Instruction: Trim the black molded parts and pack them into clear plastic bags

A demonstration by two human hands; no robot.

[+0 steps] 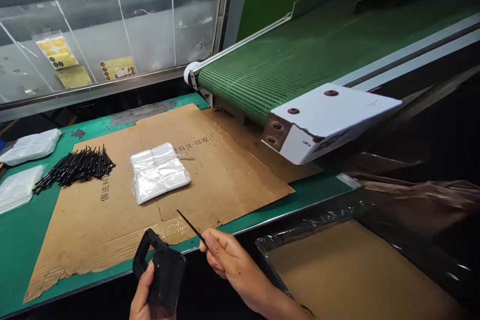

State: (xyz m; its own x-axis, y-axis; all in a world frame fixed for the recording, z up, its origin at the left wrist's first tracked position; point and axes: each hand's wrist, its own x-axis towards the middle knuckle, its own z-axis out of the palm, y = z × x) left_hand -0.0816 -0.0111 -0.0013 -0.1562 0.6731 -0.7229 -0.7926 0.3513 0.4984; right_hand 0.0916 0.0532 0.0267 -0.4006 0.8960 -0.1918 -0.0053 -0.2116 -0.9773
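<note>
"Nearest first: what is in hand?"

"Your left hand (139, 301) grips one black part (167, 275), thumb against it, at the bench's near edge. Your right hand (230, 259) pinches one thin black rod (190, 225) between thumb and finger, its free end slanting toward the bench, apart from the part."

"How should they handle?"

"The part looks like rigid plastic, probably light; you'd hold it best by the solid body, since the open frame seems weaker. The rod looks light and stiff, but slim enough to snap; pinch it near one end, as you have it."

"And the counts, moving outward?"

"On the printed cardboard (225, 180) in front of you, one stack of clear packets (159, 172), likely slippery. Left of that, one pile of black rods (78, 165), too tangled for you to count. Further left, two more packet stacks (30, 146). Beyond, one green conveyor (311, 60) on your right; behind the glazed panel, three yellow sheets (117, 68), as far as you can tell."
</note>
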